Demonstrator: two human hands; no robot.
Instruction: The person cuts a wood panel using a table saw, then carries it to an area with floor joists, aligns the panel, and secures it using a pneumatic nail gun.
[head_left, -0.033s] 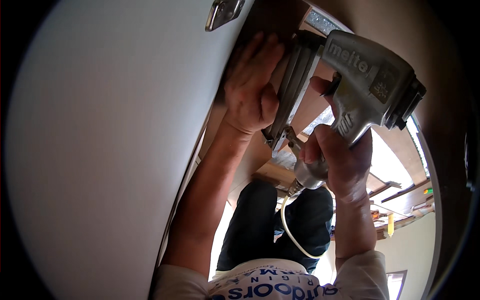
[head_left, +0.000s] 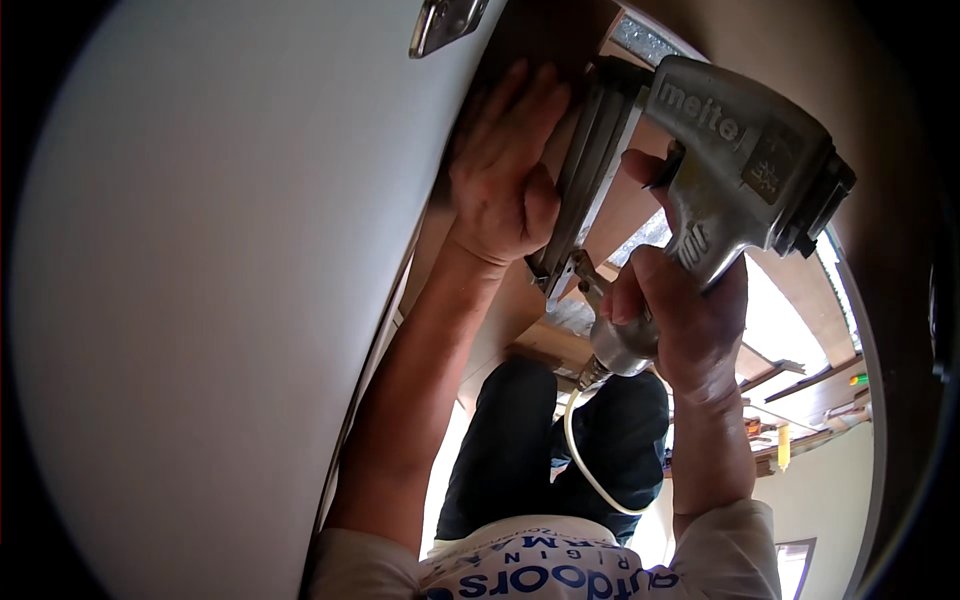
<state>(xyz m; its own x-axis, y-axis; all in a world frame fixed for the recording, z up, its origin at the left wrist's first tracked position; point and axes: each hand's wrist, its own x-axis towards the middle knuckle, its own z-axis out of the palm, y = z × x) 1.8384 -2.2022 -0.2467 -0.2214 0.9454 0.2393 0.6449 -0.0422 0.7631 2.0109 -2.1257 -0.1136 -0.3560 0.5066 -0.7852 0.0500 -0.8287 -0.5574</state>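
Observation:
My right hand [head_left: 695, 320] is wrapped around the handle of a grey metal pneumatic nail gun [head_left: 735, 130], with the index finger up near its trigger. The gun's nose end, at the top, is close to a dark brown wooden board [head_left: 545, 35]; whether it touches cannot be made out. Just left of the gun's long magazine [head_left: 590, 170], my left hand [head_left: 505, 185] lies against the brown wood with its fingers stretched out and holds nothing. A pale air hose [head_left: 572, 440] runs from the bottom of the handle down past my knees.
A large white panel [head_left: 230, 270] fills the left side, with a shiny metal handle [head_left: 447, 25] near its top. Wood planks [head_left: 555, 345] lie around my legs. At the right are more boards [head_left: 815, 380], a yellow bottle-like item [head_left: 783, 447] and a pale wall [head_left: 825, 500].

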